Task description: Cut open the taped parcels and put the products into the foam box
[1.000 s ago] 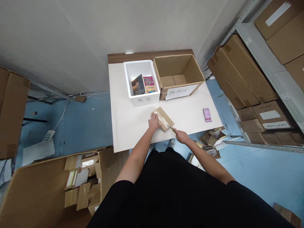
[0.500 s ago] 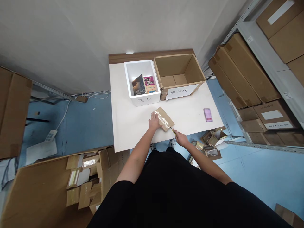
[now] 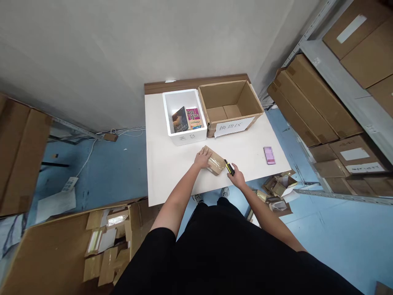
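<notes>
A small brown cardboard box [image 3: 217, 163] with shiny clear tape lies at an angle on the white table [image 3: 166, 176]. My left hand [image 3: 203, 158] grips its left end, fingers over the top. Just off the box's right end, my right hand [image 3: 237, 178] is closed around a yellow and black utility knife [image 3: 229, 168], whose tip points up and left. Behind the box stands a white foam box [image 3: 188, 137] holding a dark book [image 3: 180, 120] and a pink and orange book [image 3: 194, 119]. Beside it is an open cardboard box [image 3: 236, 127] with a handwritten paper label.
A pink, blurred-out item [image 3: 269, 155] lies near the table's right edge. Shelves with large cartons [image 3: 310, 104] rise on the right. Scrap cardboard [image 3: 279, 186] lies on the floor there. At lower left, a big carton [image 3: 58, 241] holds flattened cardboard pieces.
The knife has come away from the box's taped face and now sits to its right. The box has turned and tipped somewhat under my left hand. My view has shifted slightly.
</notes>
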{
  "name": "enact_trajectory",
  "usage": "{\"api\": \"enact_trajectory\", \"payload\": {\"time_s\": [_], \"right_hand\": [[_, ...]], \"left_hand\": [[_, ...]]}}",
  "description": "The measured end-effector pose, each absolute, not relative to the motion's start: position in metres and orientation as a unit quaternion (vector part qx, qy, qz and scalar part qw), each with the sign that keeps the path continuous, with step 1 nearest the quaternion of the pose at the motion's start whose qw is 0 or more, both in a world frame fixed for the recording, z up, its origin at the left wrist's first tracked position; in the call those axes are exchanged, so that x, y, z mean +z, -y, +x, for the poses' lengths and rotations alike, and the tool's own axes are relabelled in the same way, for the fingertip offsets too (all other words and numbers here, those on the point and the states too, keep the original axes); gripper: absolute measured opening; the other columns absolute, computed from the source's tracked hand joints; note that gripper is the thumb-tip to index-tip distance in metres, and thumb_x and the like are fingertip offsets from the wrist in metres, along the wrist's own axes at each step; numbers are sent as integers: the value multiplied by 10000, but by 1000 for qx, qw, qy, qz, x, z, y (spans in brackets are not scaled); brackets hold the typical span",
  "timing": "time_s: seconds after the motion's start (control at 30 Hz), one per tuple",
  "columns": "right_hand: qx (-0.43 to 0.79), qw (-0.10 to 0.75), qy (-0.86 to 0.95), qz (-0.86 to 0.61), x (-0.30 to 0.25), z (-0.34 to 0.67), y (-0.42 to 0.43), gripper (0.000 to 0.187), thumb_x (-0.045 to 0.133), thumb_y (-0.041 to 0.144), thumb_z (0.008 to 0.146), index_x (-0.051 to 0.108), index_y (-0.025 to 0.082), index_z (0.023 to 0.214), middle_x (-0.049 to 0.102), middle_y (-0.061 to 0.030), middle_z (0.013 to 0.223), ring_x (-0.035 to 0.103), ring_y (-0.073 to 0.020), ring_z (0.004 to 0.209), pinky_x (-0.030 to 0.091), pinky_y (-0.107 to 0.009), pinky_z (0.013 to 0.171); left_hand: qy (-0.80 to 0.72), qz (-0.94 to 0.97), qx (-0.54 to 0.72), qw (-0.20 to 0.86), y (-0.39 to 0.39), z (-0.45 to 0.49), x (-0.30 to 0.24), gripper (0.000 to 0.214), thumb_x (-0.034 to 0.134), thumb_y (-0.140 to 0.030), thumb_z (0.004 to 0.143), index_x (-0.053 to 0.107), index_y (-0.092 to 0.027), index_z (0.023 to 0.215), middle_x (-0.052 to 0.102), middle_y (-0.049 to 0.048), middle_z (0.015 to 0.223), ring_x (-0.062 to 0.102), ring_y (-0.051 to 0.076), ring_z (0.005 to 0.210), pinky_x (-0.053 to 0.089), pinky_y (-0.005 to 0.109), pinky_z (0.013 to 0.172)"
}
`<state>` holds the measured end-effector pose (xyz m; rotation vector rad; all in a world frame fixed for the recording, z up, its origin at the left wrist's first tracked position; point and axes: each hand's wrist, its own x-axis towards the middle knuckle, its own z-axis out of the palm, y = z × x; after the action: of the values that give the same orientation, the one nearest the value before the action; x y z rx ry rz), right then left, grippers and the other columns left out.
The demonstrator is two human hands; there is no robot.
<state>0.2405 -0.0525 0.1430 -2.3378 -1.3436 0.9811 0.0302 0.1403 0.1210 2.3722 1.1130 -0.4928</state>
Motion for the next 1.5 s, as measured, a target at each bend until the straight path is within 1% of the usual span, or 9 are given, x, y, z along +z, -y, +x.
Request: {"api": "enact_trajectory", "payload": {"time_s": [0.13,0.3,0.4,0.53,0.77,0.9,1.0,1.1,1.5], "right_hand": [[372,280,270,-843,110,204,35,475,644,533,900,562,183,1210,744,-45,894,724,-217,732,544,-275,612],[352,257,272,-858,89,190,1,587,796,484,768,509,216,1203,759,-96,1101,753,-256,984,577,-291,770],[359,200,319,-854,90,208,-35,646,805,518,770,497,215,1249,755,-121,1136,740,-293,1030,571,-342,818],[340,137,404,-838,99,209,-100,620,785,527,830,498,199,1271,742,-136,1175,720,-281,1057,540,-324,829],[293,89,555,-774,116,188,-158,537,751,423,898,527,168,1314,735,-145,1196,704,-261,1040,501,-289,826],[321,116,588,-734,119,212,-141,485,546,405,1016,476,191,1445,755,-120,1177,716,-274,1042,518,-310,852],[366,124,607,-695,120,221,-123,510,437,318,1036,421,231,1538,759,-90,1206,724,-269,1071,532,-326,898],[381,114,629,-669,120,217,-112,595,428,295,1024,360,257,1614,755,-75,1242,724,-265,1099,535,-342,946],[349,31,663,-662,126,200,-103,620,429,306,1056,321,293,1666,700,-73,1404,712,-271,1139,533,-354,977]], "left_hand": [[-408,849,-217,256,-171,32,125,1183,843,-592,717,192,-394,1685,-15,30,1803,120,424,1623,255,558,1275],[-514,766,-258,287,-160,25,132,1327,872,-657,633,132,-365,1695,87,138,1782,491,442,1443,487,479,1115],[-600,712,-232,280,-130,4,132,1078,718,-708,799,246,-261,1660,329,215,1677,602,377,1342,533,421,1023],[-681,642,-206,286,-70,-5,124,602,454,-631,1014,551,-180,1401,659,201,1372,669,320,1244,538,376,952],[-702,619,-138,324,-37,33,116,636,456,-733,979,700,-197,1218,755,172,1222,713,328,1172,549,384,917],[-676,682,-92,264,-82,14,129,745,622,-737,892,572,-268,1468,616,144,1495,601,331,1356,510,413,1056],[-580,757,-122,275,-120,-2,131,1195,890,-668,655,307,-357,1650,285,101,1747,364,384,1548,408,467,1194],[-546,768,-160,294,-137,-6,121,1420,938,-598,595,67,-399,1698,33,60,1801,213,417,1605,394,516,1205],[-607,717,-120,322,-114,25,112,1326,879,-560,691,36,-382,1699,-141,-4,1787,423,384,1441,509,462,1069]]}}
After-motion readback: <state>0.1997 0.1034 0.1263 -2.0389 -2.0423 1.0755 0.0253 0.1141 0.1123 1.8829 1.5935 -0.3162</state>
